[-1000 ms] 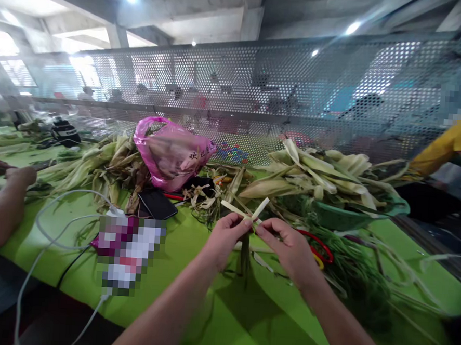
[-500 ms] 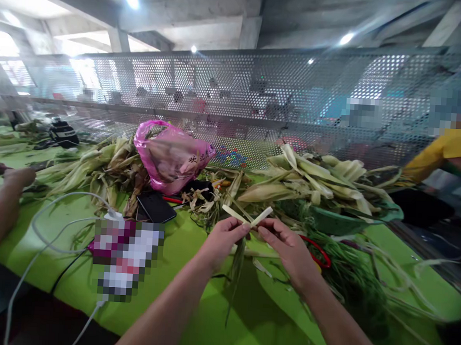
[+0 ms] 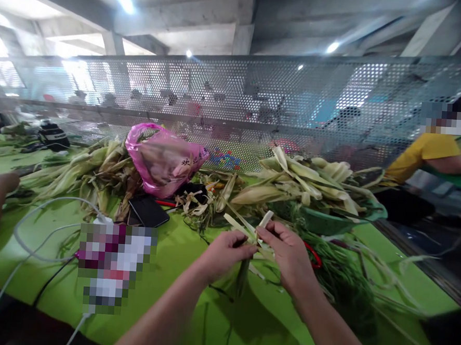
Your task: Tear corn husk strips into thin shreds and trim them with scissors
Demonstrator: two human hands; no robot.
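Observation:
Pale corn husk strips (image 3: 240,224) cross between my two hands above the green tabletop. My left hand (image 3: 228,253) is closed, its thumb and fingers pinching the strips near their crossing. Close beside it, my right hand (image 3: 286,249) pinches an upright strip end between thumb and fingers. Darker green strands (image 3: 243,277) hang below my left hand. Just behind lie scraps of dry husk (image 3: 201,204). Beyond my right hand, a green basket (image 3: 329,220) holds a heap of corn husks (image 3: 304,182).
A pink plastic bag (image 3: 163,160) stands by a husk pile (image 3: 93,172), with a black phone (image 3: 149,210) in front. White cables (image 3: 26,248) cross the left side. Green fibre strands (image 3: 341,278) lie at right. Another person's hand (image 3: 1,182) is at far left; a perforated screen (image 3: 219,104) stands behind.
My hands have moved slightly lower in view. My right fingers have shifted on the strip, which now points more upright, and the crossed strips look more spread. The view has turned a little right.

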